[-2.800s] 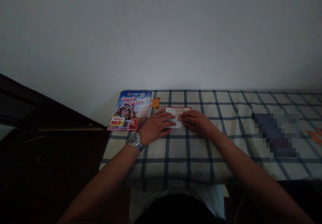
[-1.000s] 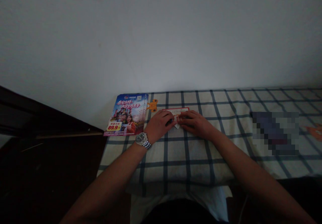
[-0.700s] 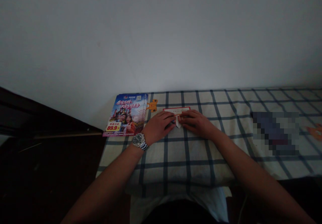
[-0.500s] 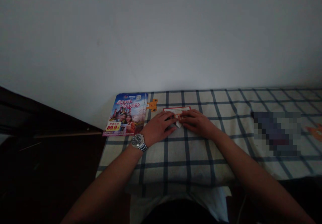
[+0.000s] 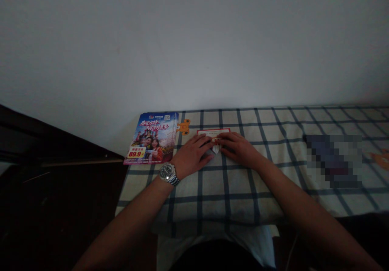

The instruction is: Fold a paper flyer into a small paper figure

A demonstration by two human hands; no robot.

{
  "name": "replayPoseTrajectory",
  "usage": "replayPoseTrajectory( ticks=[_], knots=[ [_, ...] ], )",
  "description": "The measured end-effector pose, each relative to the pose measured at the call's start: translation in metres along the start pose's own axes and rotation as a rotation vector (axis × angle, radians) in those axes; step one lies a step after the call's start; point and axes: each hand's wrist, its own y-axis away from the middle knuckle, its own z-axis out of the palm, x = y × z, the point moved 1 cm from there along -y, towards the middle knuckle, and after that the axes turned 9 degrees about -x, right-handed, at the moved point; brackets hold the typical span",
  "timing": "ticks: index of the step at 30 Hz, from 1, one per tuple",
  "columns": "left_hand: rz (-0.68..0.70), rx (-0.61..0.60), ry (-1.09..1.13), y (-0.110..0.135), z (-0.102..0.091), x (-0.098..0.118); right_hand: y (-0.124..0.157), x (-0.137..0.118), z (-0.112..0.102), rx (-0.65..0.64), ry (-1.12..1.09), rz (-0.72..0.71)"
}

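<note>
A small white paper with a red border (image 5: 213, 133) lies on the checked cloth (image 5: 243, 181), partly folded under my fingers. My left hand (image 5: 192, 155), with a metal watch on its wrist, lies flat on the paper's left part, fingers stretched out. My right hand (image 5: 237, 149) presses on the paper's right part, fingers laid flat and close together. The fingertips of both hands meet over a white folded point of the paper. Most of the paper is hidden beneath the hands.
A stack of colourful leaflets (image 5: 152, 137) lies at the cloth's far left corner, beside an orange printed figure (image 5: 183, 126). A blurred dark patch (image 5: 333, 160) sits on the cloth at the right. A white wall rises behind; dark furniture (image 5: 45, 141) stands at the left.
Both hands stay on the paper; the fingers have shifted slightly along its fold, and less of the white lower part shows than 2.8 s ago. The view has tilted a little.
</note>
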Motion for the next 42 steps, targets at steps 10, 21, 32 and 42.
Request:
replayPoseTrajectory(
  ticks=[10,21,32,42],
  knots=[
    [-0.027,-0.032,-0.021,0.001,0.002,0.0018,0.0,0.0015,0.002,-0.007,0.066,0.014],
    [-0.05,-0.034,-0.031,0.0002,0.0042,0.0035,0.0015,0.0024,0.0011,-0.038,0.099,-0.006],
    [-0.052,-0.026,-0.005,-0.0017,0.0049,0.0024,-0.0006,0.001,-0.0016,-0.027,0.048,0.018],
    [-0.05,-0.012,0.006,-0.0024,0.0068,0.0029,0.0012,0.0055,0.0016,-0.005,0.079,0.068]
  ],
)
